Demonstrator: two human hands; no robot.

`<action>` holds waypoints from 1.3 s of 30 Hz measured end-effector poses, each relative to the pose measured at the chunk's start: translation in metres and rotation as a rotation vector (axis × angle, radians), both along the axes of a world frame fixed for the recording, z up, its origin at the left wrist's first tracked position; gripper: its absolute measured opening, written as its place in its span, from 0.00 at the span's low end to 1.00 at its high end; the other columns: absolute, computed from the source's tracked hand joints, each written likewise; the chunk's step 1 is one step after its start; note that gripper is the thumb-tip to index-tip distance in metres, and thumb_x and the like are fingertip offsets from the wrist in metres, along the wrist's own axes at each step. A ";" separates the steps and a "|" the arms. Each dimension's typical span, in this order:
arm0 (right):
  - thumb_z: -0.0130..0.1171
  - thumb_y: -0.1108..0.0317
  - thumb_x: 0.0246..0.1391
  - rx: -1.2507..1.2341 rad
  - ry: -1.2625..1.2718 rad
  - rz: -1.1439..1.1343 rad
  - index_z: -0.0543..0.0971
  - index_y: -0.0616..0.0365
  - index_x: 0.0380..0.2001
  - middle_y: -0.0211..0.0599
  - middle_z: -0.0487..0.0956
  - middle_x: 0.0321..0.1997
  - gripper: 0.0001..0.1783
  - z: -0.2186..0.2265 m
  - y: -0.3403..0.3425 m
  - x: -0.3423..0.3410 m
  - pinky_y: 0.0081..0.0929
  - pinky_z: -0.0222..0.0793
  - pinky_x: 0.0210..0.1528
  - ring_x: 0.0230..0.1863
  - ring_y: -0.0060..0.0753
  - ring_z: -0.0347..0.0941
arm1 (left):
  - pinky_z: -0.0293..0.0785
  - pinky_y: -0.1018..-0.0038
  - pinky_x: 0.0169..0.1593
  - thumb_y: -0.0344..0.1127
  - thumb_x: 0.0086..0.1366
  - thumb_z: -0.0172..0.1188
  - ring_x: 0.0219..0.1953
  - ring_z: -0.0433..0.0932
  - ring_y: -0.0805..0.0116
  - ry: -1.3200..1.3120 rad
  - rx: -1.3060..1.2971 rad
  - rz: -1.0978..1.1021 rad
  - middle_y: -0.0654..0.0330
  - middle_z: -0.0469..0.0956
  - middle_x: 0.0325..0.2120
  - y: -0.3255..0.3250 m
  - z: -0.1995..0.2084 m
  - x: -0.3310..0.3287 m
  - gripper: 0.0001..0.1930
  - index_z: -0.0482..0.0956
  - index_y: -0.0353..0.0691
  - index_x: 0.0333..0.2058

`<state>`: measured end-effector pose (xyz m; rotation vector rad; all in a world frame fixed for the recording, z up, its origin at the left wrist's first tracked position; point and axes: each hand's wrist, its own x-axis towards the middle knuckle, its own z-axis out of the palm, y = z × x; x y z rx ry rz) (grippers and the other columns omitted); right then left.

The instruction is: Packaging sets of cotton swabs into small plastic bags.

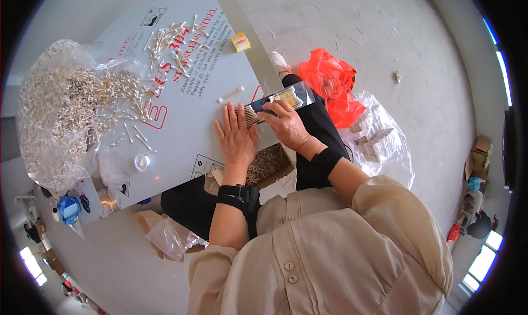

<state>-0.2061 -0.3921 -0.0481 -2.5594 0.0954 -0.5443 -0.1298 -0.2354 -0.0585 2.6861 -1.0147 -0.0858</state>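
A clear plastic packet of cotton swabs [297, 96] lies across the table's right edge, its far end out over my leg. My right hand [287, 124] bends over it, thumb and fingers closed on its near part. A row of cotton swabs [251, 116] shows at the packet's left end, partly under my fingers. My left hand [238, 140] rests flat on the table, fingers stretched out, their tips against those swabs. Just beyond lies a small bundle of cotton swabs [230, 94]. My fingers hide part of the packet.
A large clear bag of cotton swabs [60, 111] spills onto the table's left side. Loose swabs [168, 45], a yellow box [240, 42] and a round tub [141, 162] lie about. An open carton [275, 161] is at my lap. Red [330, 84] and clear bags [385, 144] sit at right.
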 end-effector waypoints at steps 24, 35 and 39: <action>0.59 0.70 0.43 0.192 0.260 -0.183 0.78 0.56 0.20 0.42 0.78 0.24 0.03 0.005 0.011 0.033 0.44 0.72 0.33 0.31 0.50 0.77 | 0.35 0.49 0.71 0.50 0.70 0.46 0.73 0.43 0.55 0.006 -0.010 -0.007 0.53 0.47 0.70 0.001 -0.001 0.000 0.34 0.49 0.46 0.69; 0.56 0.75 0.41 0.333 0.314 -0.180 0.79 0.59 0.25 0.48 0.79 0.25 0.05 0.014 0.001 0.030 0.44 0.73 0.39 0.34 0.56 0.76 | 0.38 0.48 0.70 0.46 0.68 0.49 0.72 0.43 0.49 -0.035 -0.053 0.006 0.47 0.47 0.69 -0.006 -0.002 -0.008 0.35 0.49 0.39 0.68; 0.53 0.78 0.44 0.225 0.286 -0.161 0.77 0.63 0.32 0.52 0.78 0.31 0.09 0.004 -0.001 0.011 0.44 0.72 0.43 0.40 0.58 0.74 | 0.38 0.48 0.70 0.45 0.68 0.48 0.72 0.43 0.49 -0.015 -0.057 0.002 0.46 0.47 0.69 -0.011 -0.001 -0.008 0.34 0.49 0.39 0.68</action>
